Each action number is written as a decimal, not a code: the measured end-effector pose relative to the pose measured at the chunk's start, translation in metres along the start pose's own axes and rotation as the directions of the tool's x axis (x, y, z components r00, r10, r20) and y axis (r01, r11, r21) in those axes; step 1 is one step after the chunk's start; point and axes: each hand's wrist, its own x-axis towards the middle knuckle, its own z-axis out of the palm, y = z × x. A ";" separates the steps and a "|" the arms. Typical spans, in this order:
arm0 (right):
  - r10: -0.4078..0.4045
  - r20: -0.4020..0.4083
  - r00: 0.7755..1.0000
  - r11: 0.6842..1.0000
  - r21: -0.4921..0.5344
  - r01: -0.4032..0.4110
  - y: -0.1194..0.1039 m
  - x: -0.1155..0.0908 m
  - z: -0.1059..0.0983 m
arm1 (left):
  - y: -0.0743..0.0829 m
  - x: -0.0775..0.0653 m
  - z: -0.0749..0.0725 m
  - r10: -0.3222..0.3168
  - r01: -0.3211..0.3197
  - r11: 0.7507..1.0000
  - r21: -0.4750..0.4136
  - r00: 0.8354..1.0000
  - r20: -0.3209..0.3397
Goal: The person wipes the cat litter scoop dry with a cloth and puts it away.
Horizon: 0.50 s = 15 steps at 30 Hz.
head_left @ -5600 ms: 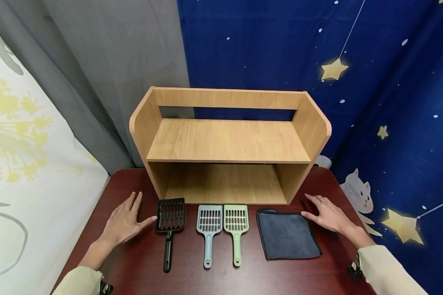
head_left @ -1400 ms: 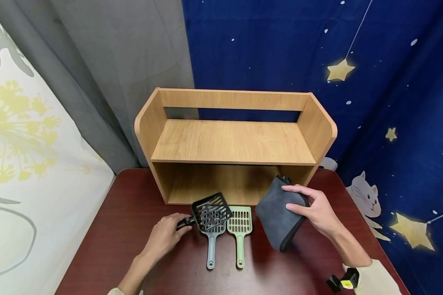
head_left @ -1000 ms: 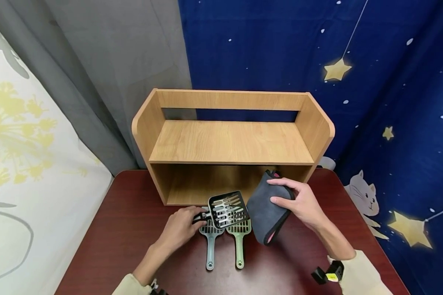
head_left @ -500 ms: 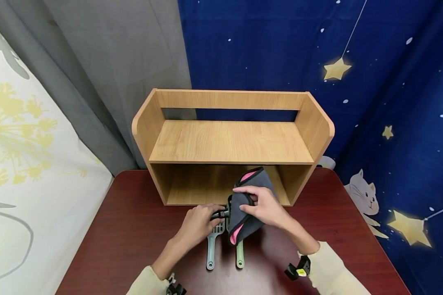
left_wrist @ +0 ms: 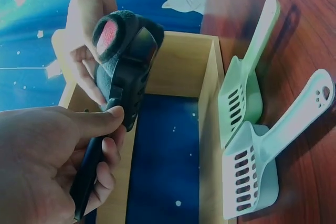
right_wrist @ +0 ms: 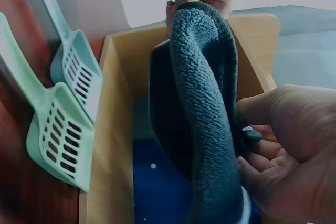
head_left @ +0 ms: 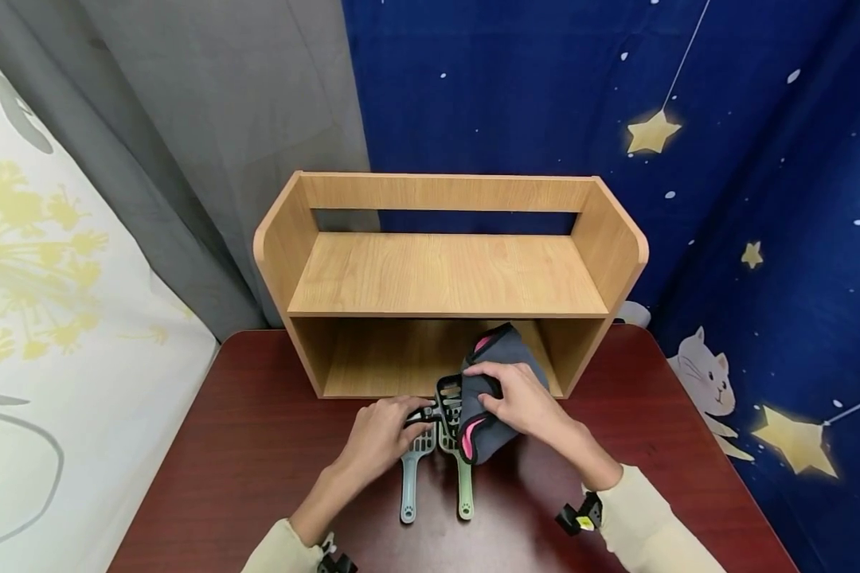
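Note:
My left hand (head_left: 378, 434) grips a black slotted litter scoop (head_left: 447, 391) by its handle, thumb on top, as the left wrist view shows. The scoop is held up above the table, over the heads of the other two scoops. My right hand (head_left: 521, 398) pinches a folded dark grey cloth (head_left: 505, 354) with pink inside and black edging. This cloth covers the right part of the black scoop's head and lies against it. Below, a light blue litter scoop (head_left: 409, 485) and a light green litter scoop (head_left: 466, 489) lie side by side on the table, handles toward me.
A two-tier wooden shelf (head_left: 447, 274) stands at the back of the dark red table (head_left: 258, 477), just behind the scoops. Grey and blue curtains (head_left: 509, 95) hang behind it. Patterned white fabric (head_left: 64, 318) is on the left.
Both hands have lifted the black scoop and cloth off the table and brought them together at the middle. Over the last half second the cloth has shifted slightly right, baring more scoop head.

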 end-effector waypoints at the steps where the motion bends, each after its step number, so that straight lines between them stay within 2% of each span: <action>1: -0.006 -0.011 1.000 1.000 0.005 0.006 0.000 0.000 0.000 | 0.000 0.000 -0.001 -0.001 0.001 1.000 -0.004 1.000 0.002; 9: -0.071 0.024 0.997 0.985 0.157 0.066 -0.012 0.002 0.002 | 0.005 0.006 0.003 0.030 -0.029 0.999 -0.031 0.999 0.036; 13: -0.068 0.027 0.997 0.986 0.154 0.063 -0.014 0.003 0.004 | 0.007 0.006 0.005 0.034 -0.033 0.999 -0.033 0.999 0.019; 15: -0.065 0.053 0.996 0.990 0.129 0.058 -0.012 0.002 0.005 | 0.008 0.005 0.005 0.027 -0.027 0.999 -0.031 1.000 0.007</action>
